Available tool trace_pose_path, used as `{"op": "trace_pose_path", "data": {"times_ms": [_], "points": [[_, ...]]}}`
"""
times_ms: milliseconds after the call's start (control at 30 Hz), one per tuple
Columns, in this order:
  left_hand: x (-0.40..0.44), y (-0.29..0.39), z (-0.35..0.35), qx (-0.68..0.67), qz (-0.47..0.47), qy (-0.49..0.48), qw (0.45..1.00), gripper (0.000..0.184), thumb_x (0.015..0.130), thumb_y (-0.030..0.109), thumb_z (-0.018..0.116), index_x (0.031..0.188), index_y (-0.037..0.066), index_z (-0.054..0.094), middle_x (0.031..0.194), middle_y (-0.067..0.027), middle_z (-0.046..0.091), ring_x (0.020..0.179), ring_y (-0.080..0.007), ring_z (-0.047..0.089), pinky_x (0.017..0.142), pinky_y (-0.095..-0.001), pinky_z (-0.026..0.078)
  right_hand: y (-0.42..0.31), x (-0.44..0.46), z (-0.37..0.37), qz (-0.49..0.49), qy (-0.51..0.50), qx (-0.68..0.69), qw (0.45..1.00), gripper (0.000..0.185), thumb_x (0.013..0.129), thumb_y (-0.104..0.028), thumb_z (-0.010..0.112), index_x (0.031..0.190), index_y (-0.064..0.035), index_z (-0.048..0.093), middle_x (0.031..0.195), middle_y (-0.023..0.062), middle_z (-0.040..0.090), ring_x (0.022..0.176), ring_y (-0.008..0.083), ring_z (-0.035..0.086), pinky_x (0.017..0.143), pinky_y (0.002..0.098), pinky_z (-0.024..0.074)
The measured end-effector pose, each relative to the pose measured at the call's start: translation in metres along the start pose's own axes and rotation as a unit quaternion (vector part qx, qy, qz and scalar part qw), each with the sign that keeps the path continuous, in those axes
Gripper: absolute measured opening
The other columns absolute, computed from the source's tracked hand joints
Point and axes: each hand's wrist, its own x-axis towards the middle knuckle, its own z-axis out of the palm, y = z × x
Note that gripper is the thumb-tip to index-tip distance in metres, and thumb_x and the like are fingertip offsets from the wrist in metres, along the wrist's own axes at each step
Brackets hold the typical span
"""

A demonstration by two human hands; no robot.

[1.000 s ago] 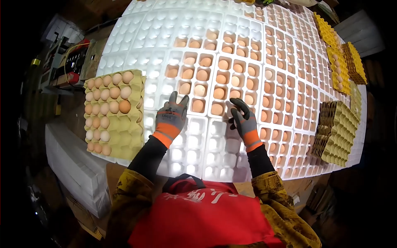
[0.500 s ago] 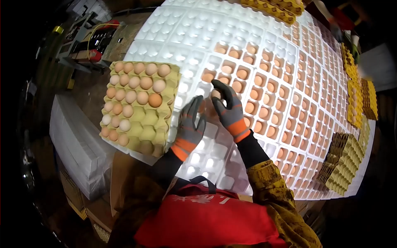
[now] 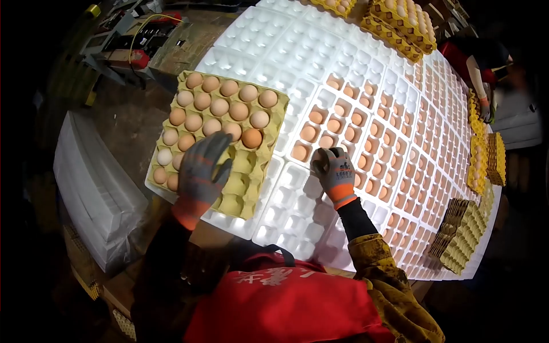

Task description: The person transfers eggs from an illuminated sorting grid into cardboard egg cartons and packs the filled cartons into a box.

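Over the lower part of the yellow-green egg carton [image 3: 243, 163], my left hand [image 3: 204, 166] reaches among the eggs, its gloved fingers apart from the thumb; whether it touches an egg is hidden. The carton holds rows of brown and pale eggs [image 3: 239, 111], with bare cups at its lower right. My right hand [image 3: 329, 166], also gloved, is closed with curled fingers low over the white foam tray [image 3: 297, 203], just beside an egg [image 3: 299, 152] in its compartment. What its fingers hold, if anything, is hidden.
Foam trays with eggs [image 3: 394, 171] spread to the right. Stacked green cartons [image 3: 460, 234] stand at the right edge, yellow cartons [image 3: 479, 163] behind them, and more yellow cartons with eggs [image 3: 403, 26] at the back. Another person's arm [image 3: 478, 86] reaches in at the far right.
My left hand has moved from the foam trays onto the egg carton. My right hand shifted slightly right and down in view. The view has turned, bringing the other person further in.
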Motion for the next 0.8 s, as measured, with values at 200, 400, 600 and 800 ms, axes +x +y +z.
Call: {"op": "trace_pose_path", "data": {"times_ms": [200, 400, 600, 800], "points": [[0.046, -0.002, 0.046, 0.189, 0.113, -0.086, 0.972, 0.045, 0.078, 0.02, 0.072, 0.122, 0.016, 0.061, 0.119, -0.0057, 0.059, 0.111, -0.0247, 0.056, 0.089, -0.0426, 0.045, 0.0, -0.001, -0.008, -0.063, 0.046, 0.126, 0.989, 0.021, 0.085, -0.009, 0.07, 0.106, -0.0112, 0.073, 0.105, 0.0098, 0.068, 0.095, 0.0308, 0.063, 0.084, 0.0403, 0.0521], [0.043, -0.025, 0.032, -0.164, 0.042, -0.005, 0.985, 0.034, 0.083, 0.02, 0.071, 0.115, 0.014, 0.062, 0.106, -0.0013, 0.06, 0.092, -0.0144, 0.057, 0.077, -0.031, 0.046, -0.101, 0.054, -0.055, -0.031, 0.037, 0.352, 0.935, 0.027, 0.088, -0.008, 0.069, 0.115, -0.0117, 0.071, 0.106, 0.0101, 0.068, 0.093, 0.0233, 0.067, 0.072, 0.0322, 0.0569], [0.034, -0.057, 0.006, -0.441, -0.13, 0.019, 0.888, 0.029, 0.083, 0.005, 0.069, 0.112, 0.008, 0.063, 0.109, -0.0036, 0.06, 0.091, -0.016, 0.059, 0.078, -0.0299, 0.051, -0.135, 0.098, -0.015, -0.155, 0.025, 0.097, 0.983, 0.047, 0.083, -0.025, 0.074, 0.127, -0.0135, 0.063, 0.117, 0.0122, 0.065, 0.107, 0.0301, 0.062, 0.09, 0.0393, 0.0514], [0.052, -0.045, 0.025, 0.163, 0.104, -0.164, 0.967, 0.044, 0.078, 0.002, 0.074, 0.118, 0.011, 0.062, 0.115, -0.0073, 0.062, 0.094, -0.026, 0.063, 0.078, -0.0355, 0.054, -0.114, 0.1, -0.039, 0.133, -0.013, 0.762, 0.633, 0.028, 0.095, -0.018, 0.059, 0.118, -0.0032, 0.063, 0.115, 0.0052, 0.062, 0.095, 0.0163, 0.065, 0.079, 0.0302, 0.0564]]}}
